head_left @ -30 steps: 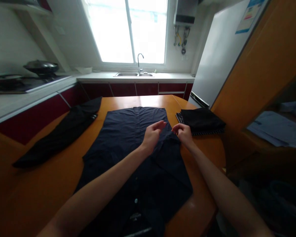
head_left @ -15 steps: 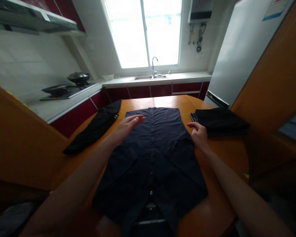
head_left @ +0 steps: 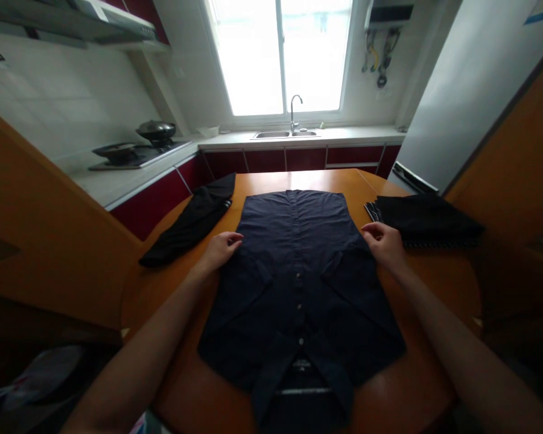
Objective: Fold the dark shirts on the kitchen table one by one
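Observation:
A dark navy button-up shirt [head_left: 294, 253] lies spread out on the wooden table [head_left: 185, 367], its collar toward me and its hem at the far side. Its sleeves appear folded in over the front. My left hand [head_left: 221, 249] is at the shirt's left edge, thumb and fingers pinched together on the fabric. At the opposite edge, my right hand [head_left: 385, 242] pinches the cloth in the same way, with the fingers curled. The exact grip of the fingertips is small and partly hidden.
Folded dark clothes [head_left: 428, 220] lie at the table's right, beyond my right hand. Another black garment [head_left: 190, 223] rests at the left. Behind are a counter with a sink [head_left: 274, 134], a stove with pans [head_left: 156, 129] and a fridge [head_left: 438, 108].
My left hand has come down from over the shirt to its left edge, and its fingers have closed. The right hand stays by the right edge. The view has shifted slightly.

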### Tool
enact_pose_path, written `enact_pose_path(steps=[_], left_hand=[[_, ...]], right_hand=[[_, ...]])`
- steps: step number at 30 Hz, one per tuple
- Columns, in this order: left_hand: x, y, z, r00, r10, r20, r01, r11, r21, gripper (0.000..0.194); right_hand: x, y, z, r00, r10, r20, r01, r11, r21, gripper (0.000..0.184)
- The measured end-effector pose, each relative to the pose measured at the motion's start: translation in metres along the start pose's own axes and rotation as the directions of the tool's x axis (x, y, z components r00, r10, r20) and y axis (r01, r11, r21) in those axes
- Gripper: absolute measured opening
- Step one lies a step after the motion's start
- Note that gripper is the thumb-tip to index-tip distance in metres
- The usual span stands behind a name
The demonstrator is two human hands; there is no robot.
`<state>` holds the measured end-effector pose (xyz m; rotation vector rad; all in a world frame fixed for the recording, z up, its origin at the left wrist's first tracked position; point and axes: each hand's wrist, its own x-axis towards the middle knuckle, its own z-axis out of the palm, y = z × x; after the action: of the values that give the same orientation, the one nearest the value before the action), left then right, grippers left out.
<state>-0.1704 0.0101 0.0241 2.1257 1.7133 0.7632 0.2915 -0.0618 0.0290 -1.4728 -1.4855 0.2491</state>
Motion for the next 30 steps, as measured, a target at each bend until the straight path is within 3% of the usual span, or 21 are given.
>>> enact_pose_path(steps=[3,6,8,10,14,18,30], left_hand=[[0.001,-0.005,-0.002,0.998,-0.002,0.065,0.004,0.999,-0.036,0.039],[-0.001,-0.007,-0.002,0.989,0.016,0.148,-0.012,1.0,-0.027,0.037],[-0.001,-0.007,-0.001,0.985,0.024,0.169,-0.026,1.0,0.009,0.037],[0.001,-0.007,0.0,0.987,0.024,0.156,-0.032,0.999,0.044,0.038],[0.005,-0.01,0.004,0.991,0.015,0.133,-0.024,0.998,0.064,0.042],[0.007,-0.01,0.005,0.984,-0.002,0.176,-0.009,0.998,0.06,0.046],[0.004,0.003,0.002,0.981,-0.028,0.192,0.022,0.999,0.036,0.05]], right_hand=[[-0.013,-0.019,0.003,0.955,-0.074,0.288,0.088,0.996,-0.034,0.018],[-0.033,-0.043,0.012,0.813,-0.094,0.575,0.209,0.968,-0.137,0.018],[-0.045,-0.057,0.018,0.734,-0.049,0.677,0.286,0.927,-0.243,0.017],[-0.053,-0.068,0.021,0.694,-0.002,0.72,0.358,0.869,-0.342,0.017],[-0.059,-0.08,0.024,0.681,0.042,0.731,0.445,0.769,-0.459,0.018],[-0.062,-0.087,0.025,0.687,0.062,0.724,0.476,0.714,-0.514,0.019],[-0.064,-0.09,0.025,0.684,0.055,0.728,0.506,0.682,-0.527,0.021]])
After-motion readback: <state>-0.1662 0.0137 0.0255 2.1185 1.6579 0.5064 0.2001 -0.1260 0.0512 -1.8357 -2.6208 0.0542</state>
